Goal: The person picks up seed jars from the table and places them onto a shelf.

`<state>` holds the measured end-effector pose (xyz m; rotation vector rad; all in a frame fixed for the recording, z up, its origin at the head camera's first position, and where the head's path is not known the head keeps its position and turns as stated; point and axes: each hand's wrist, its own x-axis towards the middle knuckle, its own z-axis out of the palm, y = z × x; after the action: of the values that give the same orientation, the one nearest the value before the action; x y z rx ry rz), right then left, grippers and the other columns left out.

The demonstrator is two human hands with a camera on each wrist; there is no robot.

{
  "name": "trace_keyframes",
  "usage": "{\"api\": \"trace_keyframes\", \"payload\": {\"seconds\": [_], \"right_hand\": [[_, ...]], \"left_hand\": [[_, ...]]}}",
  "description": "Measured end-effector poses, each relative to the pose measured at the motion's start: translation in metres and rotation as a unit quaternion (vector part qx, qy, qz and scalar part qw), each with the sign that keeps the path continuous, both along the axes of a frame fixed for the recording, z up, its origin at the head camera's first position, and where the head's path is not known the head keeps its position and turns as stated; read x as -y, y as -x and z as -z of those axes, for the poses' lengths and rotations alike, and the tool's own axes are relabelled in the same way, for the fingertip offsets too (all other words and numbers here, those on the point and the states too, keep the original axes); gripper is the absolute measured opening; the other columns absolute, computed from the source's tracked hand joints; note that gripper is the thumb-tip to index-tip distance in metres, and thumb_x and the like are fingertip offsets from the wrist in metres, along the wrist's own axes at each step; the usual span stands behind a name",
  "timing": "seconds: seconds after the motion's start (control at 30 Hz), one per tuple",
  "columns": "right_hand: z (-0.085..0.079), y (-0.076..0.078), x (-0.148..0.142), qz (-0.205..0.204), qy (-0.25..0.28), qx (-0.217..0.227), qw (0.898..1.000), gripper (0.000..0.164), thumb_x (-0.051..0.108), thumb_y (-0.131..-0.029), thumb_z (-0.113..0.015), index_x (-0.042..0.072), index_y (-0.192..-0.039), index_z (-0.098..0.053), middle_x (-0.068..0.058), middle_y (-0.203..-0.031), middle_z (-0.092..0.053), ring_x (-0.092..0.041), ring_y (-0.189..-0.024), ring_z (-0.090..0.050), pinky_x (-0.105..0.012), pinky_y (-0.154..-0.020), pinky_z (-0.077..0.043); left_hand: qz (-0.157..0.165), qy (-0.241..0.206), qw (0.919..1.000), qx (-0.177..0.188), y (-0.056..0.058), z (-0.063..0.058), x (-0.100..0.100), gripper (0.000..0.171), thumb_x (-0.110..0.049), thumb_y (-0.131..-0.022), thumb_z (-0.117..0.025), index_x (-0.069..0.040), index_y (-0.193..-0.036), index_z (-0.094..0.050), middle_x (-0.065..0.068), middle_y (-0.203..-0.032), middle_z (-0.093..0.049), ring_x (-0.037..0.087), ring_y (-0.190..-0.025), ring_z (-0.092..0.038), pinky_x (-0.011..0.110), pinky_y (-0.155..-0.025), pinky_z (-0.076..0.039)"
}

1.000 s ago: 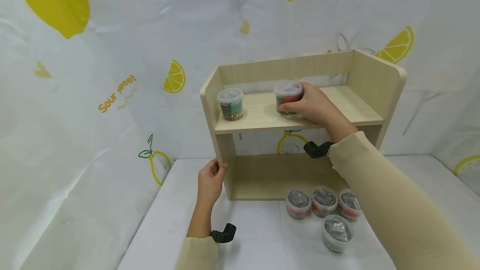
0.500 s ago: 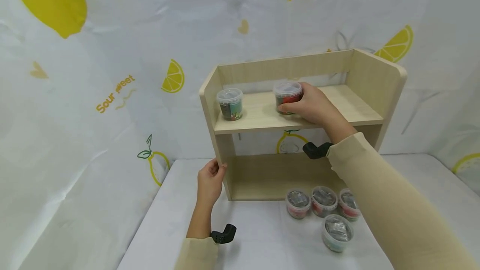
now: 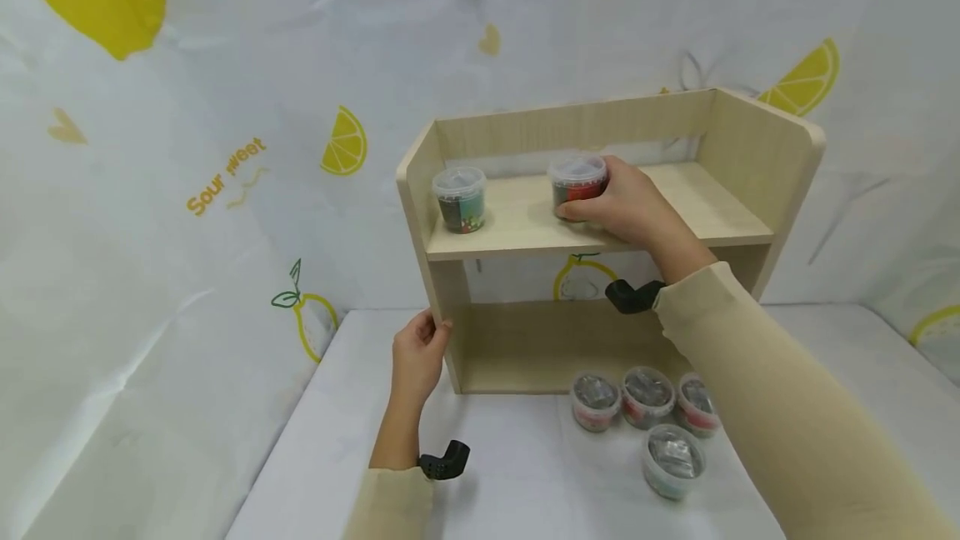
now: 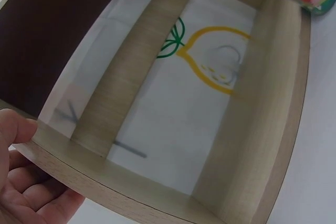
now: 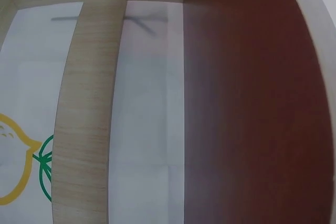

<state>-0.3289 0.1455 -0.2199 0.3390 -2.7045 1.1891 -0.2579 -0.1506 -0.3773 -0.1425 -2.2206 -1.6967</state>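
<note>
My right hand (image 3: 633, 205) holds a small lidded plastic tub (image 3: 576, 183) with red and dark sides, low over or on the upper board of a wooden shelf (image 3: 517, 253); contact underneath cannot be told. To its left, a teal and black tub (image 3: 461, 205) stands upright on the same board. Lower down, my left hand (image 3: 417, 357) grips the front edge of the shelf's left side panel. The left wrist view shows that hand's thumb (image 4: 18, 127) on one face and its fingers on the other. My right hand is out of sight in the right wrist view.
Several more lidded tubs stand on the white table before the shelf, among them a pink one (image 3: 595, 403) and a pale green one (image 3: 672, 462). My right sleeve partly covers another tub (image 3: 697, 407). Behind the shelf hangs a lemon-print sheet (image 3: 300, 48).
The head view has tilted slightly downward, so the scene sits a little higher in it. Both hands keep the same holds, and the tubs stay in place.
</note>
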Motion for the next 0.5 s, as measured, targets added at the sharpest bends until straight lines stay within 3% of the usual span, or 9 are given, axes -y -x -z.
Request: {"api": "trace_keyframes", "payload": {"seconds": [0.13, 0.2, 0.3, 0.4, 0.43, 0.5], "right_hand": [[-0.002, -0.001, 0.005, -0.004, 0.013, 0.009, 1.000, 0.085, 0.041, -0.078, -0.081, 0.007, -0.143, -0.039, -0.014, -0.134, -0.054, -0.029, -0.117, -0.052, -0.046, -0.103, -0.042], [-0.002, -0.001, 0.006, -0.009, 0.026, 0.021, 0.999, 0.100, 0.045, -0.077, -0.081, 0.010, -0.153, -0.026, -0.015, -0.135, -0.052, -0.029, -0.120, -0.051, -0.047, -0.106, -0.040], [-0.001, -0.009, -0.001, -0.018, 0.086, 0.028, 0.996, 0.117, 0.049, -0.078, -0.079, 0.018, -0.159, -0.001, -0.015, -0.150, -0.043, -0.028, -0.135, -0.043, -0.045, -0.115, -0.034], [0.002, -0.029, -0.013, -0.025, 0.165, -0.021, 0.986, 0.108, 0.043, -0.085, -0.075, 0.020, -0.159, -0.001, -0.010, -0.159, -0.033, -0.023, -0.144, -0.034, -0.038, -0.120, -0.029], [0.004, -0.039, -0.018, -0.032, 0.195, -0.049, 0.979, 0.101, 0.037, -0.087, -0.074, 0.018, -0.159, -0.006, -0.009, -0.160, -0.031, -0.021, -0.146, -0.032, -0.034, -0.120, -0.028], [0.015, -0.064, -0.026, -0.057, 0.249, -0.113, 0.960, 0.084, 0.020, -0.090, -0.072, 0.012, -0.157, -0.022, -0.008, -0.155, -0.040, -0.017, -0.142, -0.038, -0.025, -0.117, -0.031]], "left_hand": [[-0.017, 0.002, 0.9999, -0.004, -0.002, 0.002, 0.003, 0.030, -0.007, -0.096, -0.059, 0.009, -0.122, -0.062, 0.025, -0.117, -0.068, 0.032, -0.109, -0.067, 0.042, -0.091, -0.057], [-0.023, -0.001, 0.9997, -0.002, -0.004, 0.003, 0.004, 0.029, -0.005, -0.096, -0.059, 0.009, -0.121, -0.063, 0.025, -0.116, -0.068, 0.032, -0.108, -0.068, 0.042, -0.091, -0.057], [-0.007, -0.001, 1.0000, 0.004, -0.005, 0.004, 0.004, 0.030, -0.005, -0.096, -0.059, 0.010, -0.122, -0.062, 0.026, -0.118, -0.067, 0.033, -0.110, -0.067, 0.043, -0.092, -0.056], [0.014, 0.006, 0.9999, 0.003, -0.003, 0.004, 0.002, 0.033, -0.007, -0.097, -0.058, 0.010, -0.125, -0.060, 0.027, -0.121, -0.066, 0.033, -0.112, -0.066, 0.042, -0.093, -0.056], [0.018, 0.005, 0.9998, 0.003, -0.003, 0.003, 0.002, 0.034, -0.008, -0.097, -0.058, 0.010, -0.126, -0.060, 0.026, -0.121, -0.066, 0.032, -0.112, -0.066, 0.041, -0.093, -0.056], [0.019, 0.007, 0.9998, -0.003, -0.001, 0.001, 0.002, 0.034, -0.008, -0.097, -0.058, 0.009, -0.127, -0.060, 0.025, -0.121, -0.066, 0.031, -0.112, -0.066, 0.040, -0.093, -0.056]]}}
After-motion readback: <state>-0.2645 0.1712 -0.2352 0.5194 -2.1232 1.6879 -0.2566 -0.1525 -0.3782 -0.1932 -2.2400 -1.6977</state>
